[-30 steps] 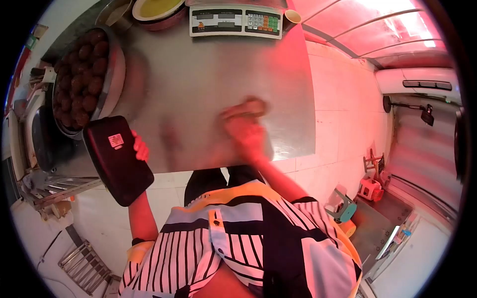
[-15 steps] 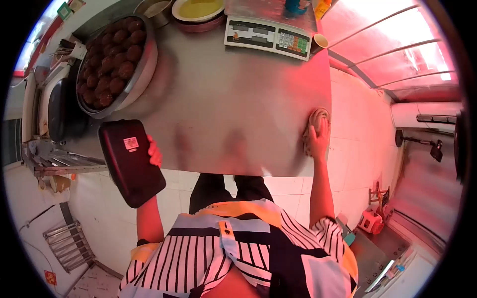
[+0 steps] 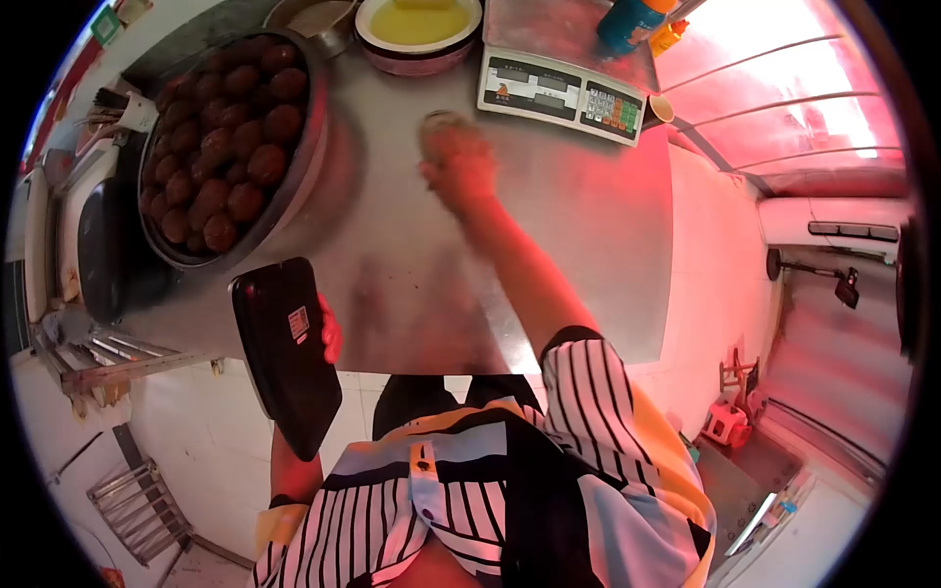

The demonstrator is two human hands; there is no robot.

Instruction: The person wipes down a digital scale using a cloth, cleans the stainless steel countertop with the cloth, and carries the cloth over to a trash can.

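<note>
My left hand (image 3: 331,331) is wrapped round the edge of a flat black rectangular case (image 3: 284,343) with rounded corners and a white label. The case is tilted at the table's front edge. Across the steel table (image 3: 412,304), my right hand (image 3: 467,174) presses on a brown cloth (image 3: 443,125), both smeared by motion. That hand is below the pink-rimmed bowl of yellow liquid (image 3: 417,27) and left of a white digital scale (image 3: 559,93).
A big metal basin (image 3: 312,167) heaped with dark brown balls takes up the table's left side. A blue bottle (image 3: 632,24) and a paper cup (image 3: 659,110) stand near the scale. A metal rack (image 3: 118,363) adjoins the front left.
My right hand has swept the cloth from the table's right edge to the upper middle. The black case has turned more edge-on and shifted slightly right and down in view.
</note>
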